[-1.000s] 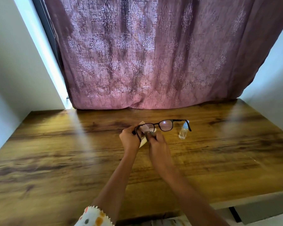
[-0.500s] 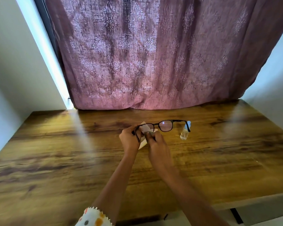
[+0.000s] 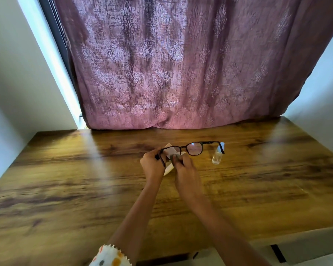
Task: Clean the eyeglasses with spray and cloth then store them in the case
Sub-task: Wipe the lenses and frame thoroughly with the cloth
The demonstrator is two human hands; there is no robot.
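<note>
Gripping the eyeglasses [image 3: 190, 150] as before, left hand [image 3: 153, 166] steadies; right hand [image 3: 185, 168] still pinches cloth [image 3: 170, 150] on lens.

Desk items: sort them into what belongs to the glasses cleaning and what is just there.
Part of the job:
- eyeglasses, held by the left hand
- cloth, pressed on one lens by the right hand
- spray bottle, standing on the desk

Just there:
- curtain
- wooden desk

No case shows.
</note>
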